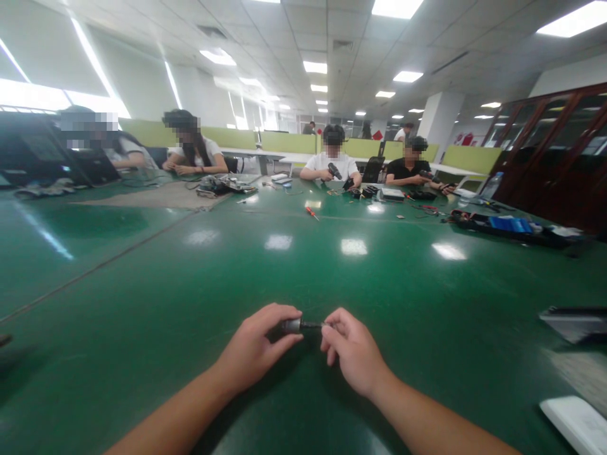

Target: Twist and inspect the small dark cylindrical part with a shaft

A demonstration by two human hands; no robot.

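Just above the green tabletop, my left hand (258, 344) has its thumb and fingers closed around a small silver cylinder (293, 325), which looks like a little motor. A thin dark rod (312, 325) sticks out of the cylinder to the right, roughly level. The far end of that rod is pinched between the thumb and fingers of my right hand (353, 351), which partly hide it. Part of the cylinder lies behind my left fingers, so its exact kind is not clear.
A red screwdriver (312, 213) lies across the table (190, 272). At right are a white device (576, 420), a grey-black object (576, 323) and a black tray (512, 229) of parts. Several people sit opposite; one holds a power drill (334, 170).
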